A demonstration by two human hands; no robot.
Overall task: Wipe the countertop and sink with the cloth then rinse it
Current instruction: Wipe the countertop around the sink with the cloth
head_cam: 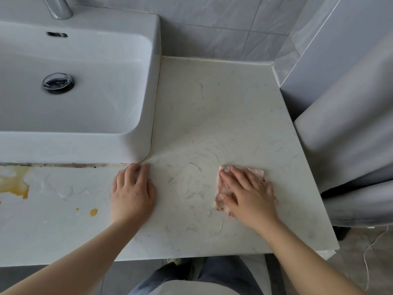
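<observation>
Clearly the thin, soft pink cloth (255,173) is limp and wet; it should bunch easily, so press flat. Right hand (246,190) presses it with straight fingers; left hand (133,192) rests flat on the pale marbled countertop (212,113).

Pale cream tabletop (212,116) with faint grey veining — yellow-orange stains (14,184) at left; pink speckled cloth (258,173); white sink (85,99).

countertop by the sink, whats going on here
A person is wiping the countertop with a pink cloth, pressed flat under the right hand. The left hand rests on the counter beside the sink at its front corner. Yellow stains at the far left are not yet wiped.
</observation>
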